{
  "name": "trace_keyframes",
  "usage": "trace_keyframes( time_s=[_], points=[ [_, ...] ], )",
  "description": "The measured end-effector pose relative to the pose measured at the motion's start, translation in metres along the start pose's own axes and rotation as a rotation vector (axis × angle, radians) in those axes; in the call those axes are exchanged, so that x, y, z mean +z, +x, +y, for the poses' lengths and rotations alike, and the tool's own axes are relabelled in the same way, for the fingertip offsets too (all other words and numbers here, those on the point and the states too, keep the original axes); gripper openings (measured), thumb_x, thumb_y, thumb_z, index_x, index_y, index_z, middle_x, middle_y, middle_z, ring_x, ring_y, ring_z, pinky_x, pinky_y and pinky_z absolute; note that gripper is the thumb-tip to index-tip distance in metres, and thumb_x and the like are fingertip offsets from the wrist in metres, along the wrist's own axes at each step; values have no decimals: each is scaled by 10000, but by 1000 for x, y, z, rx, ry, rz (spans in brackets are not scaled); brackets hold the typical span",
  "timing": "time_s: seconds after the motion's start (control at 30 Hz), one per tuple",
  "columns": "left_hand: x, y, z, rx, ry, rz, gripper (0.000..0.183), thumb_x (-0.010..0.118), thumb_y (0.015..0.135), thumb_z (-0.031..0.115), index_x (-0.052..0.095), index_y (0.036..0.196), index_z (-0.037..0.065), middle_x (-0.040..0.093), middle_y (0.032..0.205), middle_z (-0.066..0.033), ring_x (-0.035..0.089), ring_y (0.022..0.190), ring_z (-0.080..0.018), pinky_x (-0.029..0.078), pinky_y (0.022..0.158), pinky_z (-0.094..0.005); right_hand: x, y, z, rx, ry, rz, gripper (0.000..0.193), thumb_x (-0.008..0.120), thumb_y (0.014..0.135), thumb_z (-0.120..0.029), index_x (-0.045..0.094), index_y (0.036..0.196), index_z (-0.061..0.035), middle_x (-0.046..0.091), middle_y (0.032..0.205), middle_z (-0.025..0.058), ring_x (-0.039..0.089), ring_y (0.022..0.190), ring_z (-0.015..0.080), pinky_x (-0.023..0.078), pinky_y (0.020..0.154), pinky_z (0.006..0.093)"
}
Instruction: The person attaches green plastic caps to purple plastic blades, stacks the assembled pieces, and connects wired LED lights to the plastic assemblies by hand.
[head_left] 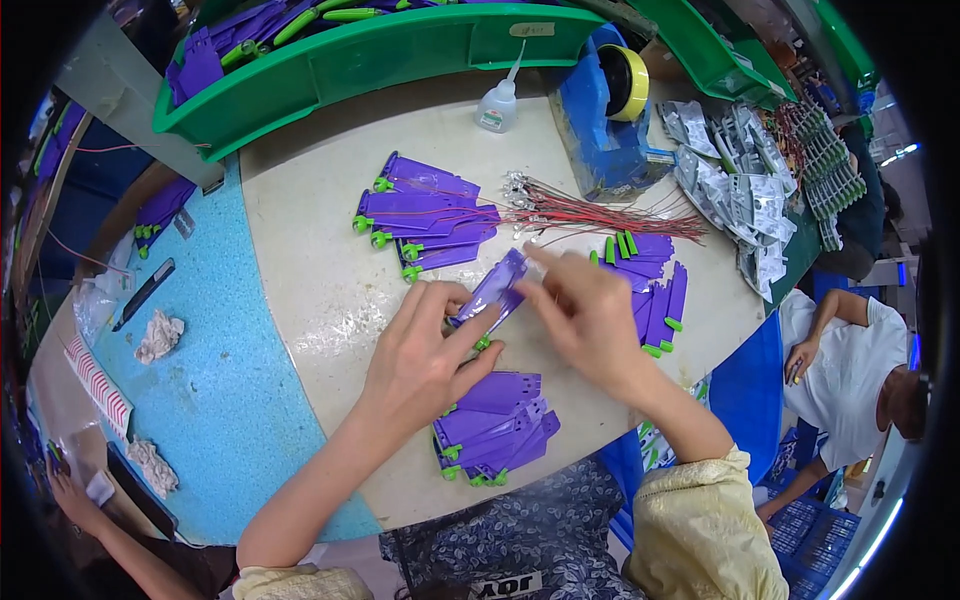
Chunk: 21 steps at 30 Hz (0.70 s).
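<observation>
My left hand (422, 345) grips a purple plastic piece (495, 285) with a bright green end, tilted over the middle of the table. Close to its upper end is my right hand (585, 310), thumb and index finger bent toward each other; what they hold, if anything, is too small to make out. Beyond the hands lies a group of purple pieces with green knobs (425, 212), red wires running from them. A bundle of red wires (610, 208) with small silvery ends lies to its right. Nearer me are more purple pieces (495, 425); others with green ends (655, 290) lie beside my right hand.
A green bin (350, 75) of purple and green parts spans the back. Near it stand a white squeeze bottle (497, 105) and a blue tape dispenser (600, 140). Silvery parts (745, 200) are piled at right. Crumpled tissue (160, 337) lies left. Other people (850, 350) sit nearby.
</observation>
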<state>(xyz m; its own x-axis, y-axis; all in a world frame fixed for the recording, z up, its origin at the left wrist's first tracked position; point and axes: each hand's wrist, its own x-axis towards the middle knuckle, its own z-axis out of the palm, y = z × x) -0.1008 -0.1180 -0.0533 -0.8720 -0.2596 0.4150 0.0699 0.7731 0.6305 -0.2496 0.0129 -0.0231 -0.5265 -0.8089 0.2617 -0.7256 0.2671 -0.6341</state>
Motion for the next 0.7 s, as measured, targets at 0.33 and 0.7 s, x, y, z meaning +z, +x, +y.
trace_keyframes(
  time_s=[0.33, 0.7],
  points=[
    [9, 1, -7, -142, -246, 22, 586, 838, 711, 121, 470, 1152, 5, 563, 1021, -179, 573, 961, -369, 489, 811, -433, 7, 62, -22, 356, 275, -890, 65, 632, 710, 54, 611, 684, 109, 637, 588, 151, 626, 446, 175, 500, 409, 296],
    [-31, 0, -7, 214, -239, -125, 274, 782, 650, 132, 662, 880, 43, 620, 991, -102, 587, 921, -284, 506, 764, -377, 5, 78, 51, -47, -238, 54, 75, 631, 820, -14, 618, 849, 54, 587, 935, 208, 616, 879, 380, 493, 775, 472]
  ],
)
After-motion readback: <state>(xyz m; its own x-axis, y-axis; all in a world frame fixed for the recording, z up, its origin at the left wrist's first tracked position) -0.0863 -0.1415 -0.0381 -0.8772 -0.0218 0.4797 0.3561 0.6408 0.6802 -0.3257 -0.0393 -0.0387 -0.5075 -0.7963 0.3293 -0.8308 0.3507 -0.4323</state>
